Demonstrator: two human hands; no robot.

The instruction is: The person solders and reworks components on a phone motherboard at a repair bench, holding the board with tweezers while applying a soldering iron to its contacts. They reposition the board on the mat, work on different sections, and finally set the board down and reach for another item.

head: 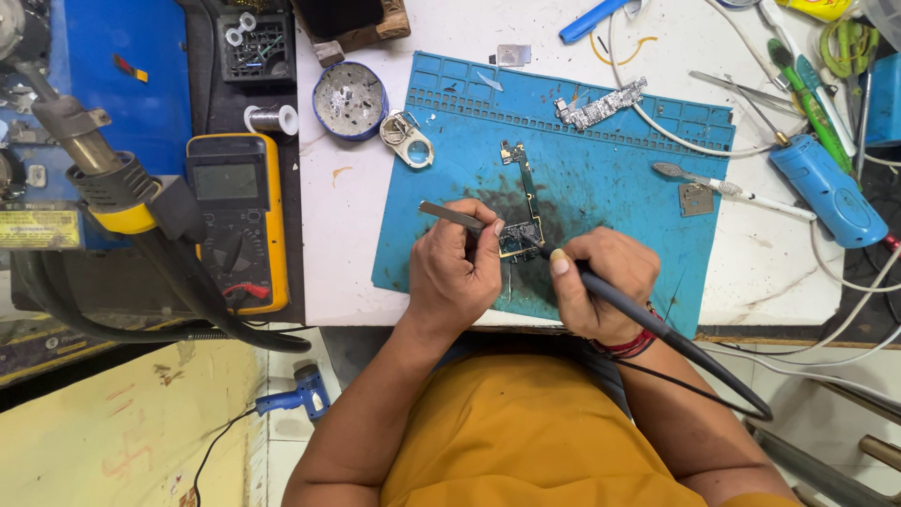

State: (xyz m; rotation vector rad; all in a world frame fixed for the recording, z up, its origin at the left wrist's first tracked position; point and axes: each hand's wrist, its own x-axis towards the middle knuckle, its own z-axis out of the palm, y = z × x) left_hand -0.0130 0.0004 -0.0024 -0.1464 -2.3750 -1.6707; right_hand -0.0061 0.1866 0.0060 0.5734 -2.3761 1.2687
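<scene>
A small green circuit board [522, 225] lies on the blue work mat [619, 178], near its front edge. My left hand [453, 272] pinches metal tweezers [449, 215], whose tips reach the board. My right hand [601, 282] grips a black soldering iron [619, 300] like a pen, its tip touching the board from the right. The iron's black cable [723, 380] loops down past my right wrist.
A second circuit board [601, 105] and a small brush [713, 184] lie on the mat. A yellow multimeter [235, 221] and a hot-air handle [94, 155] sit at left. A round tin [349, 99], a solder spool [272, 119] and a blue tool [826, 188] are nearby.
</scene>
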